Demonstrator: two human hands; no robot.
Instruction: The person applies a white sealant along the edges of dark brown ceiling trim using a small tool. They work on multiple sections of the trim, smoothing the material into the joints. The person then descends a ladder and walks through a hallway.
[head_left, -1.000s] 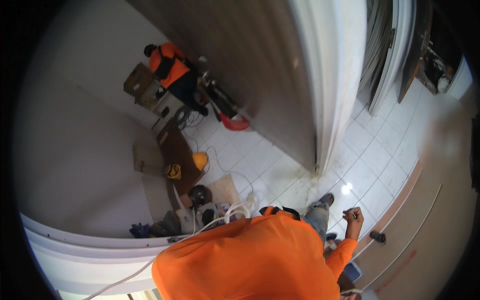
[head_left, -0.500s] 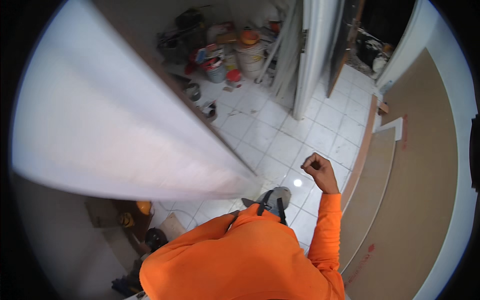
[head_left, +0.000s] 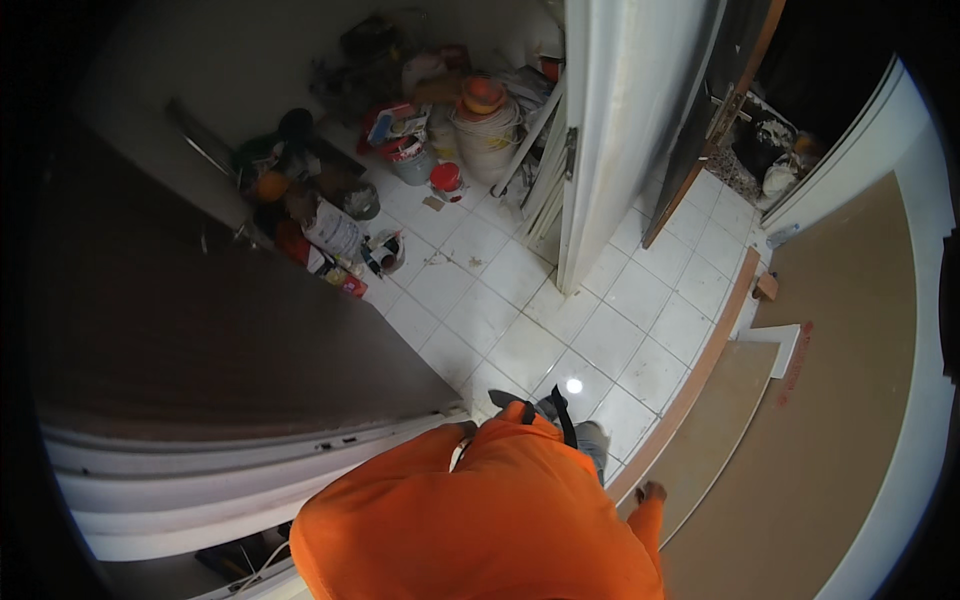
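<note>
My right hand [head_left: 650, 493] hangs low at my right side, in front of the brown boards leaning on the right wall. Its fingers look curled in; whatever they hold, if anything, is too small to make out. At my waist, only a dark bit of my left hand [head_left: 466, 429] shows past the orange sleeve [head_left: 390, 465], and its fingers are hidden. Close by on the left stands a dark brown door [head_left: 230, 300]. Its pale edge lies along my left arm; whether the hand touches it, I cannot tell.
White floor tiles [head_left: 520, 350] stretch ahead. Buckets [head_left: 410, 160], a red tub [head_left: 446, 178] and bags crowd the far wall. White strips [head_left: 545, 190] lean beside a white door frame [head_left: 590, 150]. Further right is another dark door [head_left: 700, 130]. A large brown board [head_left: 840, 350] lines the right wall.
My right hand has dropped from in front of me to my right side. The large pale panel on the left has left the view, and the dark door now shows there. My view has shifted.
</note>
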